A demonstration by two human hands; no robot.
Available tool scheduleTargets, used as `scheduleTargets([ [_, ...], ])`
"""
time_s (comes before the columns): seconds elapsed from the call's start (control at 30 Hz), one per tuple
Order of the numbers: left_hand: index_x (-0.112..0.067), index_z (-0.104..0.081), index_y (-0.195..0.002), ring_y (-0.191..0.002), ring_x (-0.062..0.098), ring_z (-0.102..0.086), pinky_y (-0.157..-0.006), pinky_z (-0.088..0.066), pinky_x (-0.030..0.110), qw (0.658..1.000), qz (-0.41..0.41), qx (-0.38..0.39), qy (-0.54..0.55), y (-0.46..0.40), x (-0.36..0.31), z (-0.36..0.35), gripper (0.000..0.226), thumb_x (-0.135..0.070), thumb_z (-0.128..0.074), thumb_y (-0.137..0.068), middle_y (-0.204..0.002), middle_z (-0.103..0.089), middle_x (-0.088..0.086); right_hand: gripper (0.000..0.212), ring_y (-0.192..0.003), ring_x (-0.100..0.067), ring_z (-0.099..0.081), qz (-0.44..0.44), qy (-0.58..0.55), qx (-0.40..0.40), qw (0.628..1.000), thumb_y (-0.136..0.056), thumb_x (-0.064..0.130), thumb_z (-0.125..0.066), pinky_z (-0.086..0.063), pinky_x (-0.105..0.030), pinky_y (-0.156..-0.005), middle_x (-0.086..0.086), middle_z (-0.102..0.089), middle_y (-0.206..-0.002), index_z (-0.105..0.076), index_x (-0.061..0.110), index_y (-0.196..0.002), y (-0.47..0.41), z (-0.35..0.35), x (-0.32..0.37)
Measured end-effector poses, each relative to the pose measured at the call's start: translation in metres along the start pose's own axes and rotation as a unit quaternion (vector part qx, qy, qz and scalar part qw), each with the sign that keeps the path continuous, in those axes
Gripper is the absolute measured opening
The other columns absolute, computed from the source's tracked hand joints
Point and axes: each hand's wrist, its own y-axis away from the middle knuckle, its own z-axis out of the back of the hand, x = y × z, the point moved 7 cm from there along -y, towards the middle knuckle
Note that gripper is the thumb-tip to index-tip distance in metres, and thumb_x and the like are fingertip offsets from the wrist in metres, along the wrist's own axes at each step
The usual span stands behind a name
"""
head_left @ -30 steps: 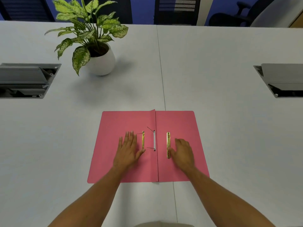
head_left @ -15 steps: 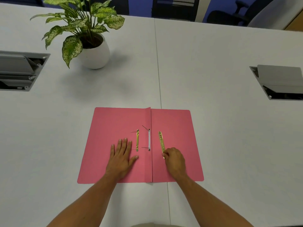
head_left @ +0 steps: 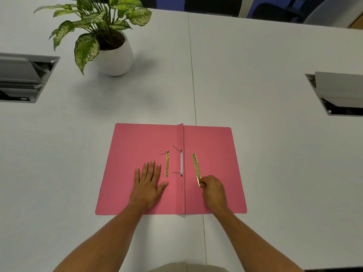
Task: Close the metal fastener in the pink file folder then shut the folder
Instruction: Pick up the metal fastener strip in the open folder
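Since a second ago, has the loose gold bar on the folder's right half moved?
Yes. The gold bar, pinched by the right hand, has tilted, far end toward the folder's spine.

Open pink card file folder (head_left: 137, 146) at table's (head_left: 255, 75) near edge; left hand (head_left: 148, 185) flat on it; right hand (head_left: 213, 190) pinching loose gold metal fastener bar (head_left: 196, 167).

A leafy green-and-white plant in a round white ceramic pot (head_left: 114, 57) stands on the white table (head_left: 255, 75), between two open grey cable boxes (head_left: 23, 79) (head_left: 337, 95).
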Motion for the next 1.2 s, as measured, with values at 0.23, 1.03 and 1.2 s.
scheduleTargets([
  [0.23,-0.028,0.017,-0.15,-0.146,0.023,0.027,-0.116,0.022,0.045,1.0,-0.001,0.004,0.009,0.0,0.0,0.0,0.075,-0.067,-0.006,-0.09,-0.16,0.023,0.003,0.014,-0.074,-0.016,-0.058,0.017,0.012,0.011,1.0,-0.087,-0.002,-0.059,-0.048,-0.025,-0.064,-0.008,-0.068,-0.087,-0.069,0.008,-0.088,-0.005,0.002,0.003],
  [1.03,-0.017,-0.058,-0.132,-0.15,0.023,-0.021,-0.12,-0.014,0.04,0.959,0.012,-0.151,0.238,-0.012,-0.026,0.06,0.051,-0.045,-0.035,-0.096,-0.154,-0.04,0.004,0.026,-0.075,-0.016,-0.042,0.128,0.024,0.022,0.991,-0.088,-0.005,-0.045,-0.027,-0.026,-0.056,-0.011,-0.061,-0.099,-0.053,0.008,-0.109,-0.009,0.01,0.062],
  [1.2,-0.014,-0.072,-0.107,-0.104,0.014,-0.062,-0.094,-0.048,0.036,0.879,0.039,-0.121,0.46,-0.024,-0.047,0.077,0.022,-0.027,-0.061,-0.093,-0.108,-0.068,-0.004,0.022,-0.073,-0.02,-0.044,0.174,-0.005,0.043,0.984,-0.088,0.001,-0.044,-0.031,-0.03,-0.06,-0.013,-0.061,-0.097,-0.051,0.01,-0.106,-0.006,0.006,0.088],
])
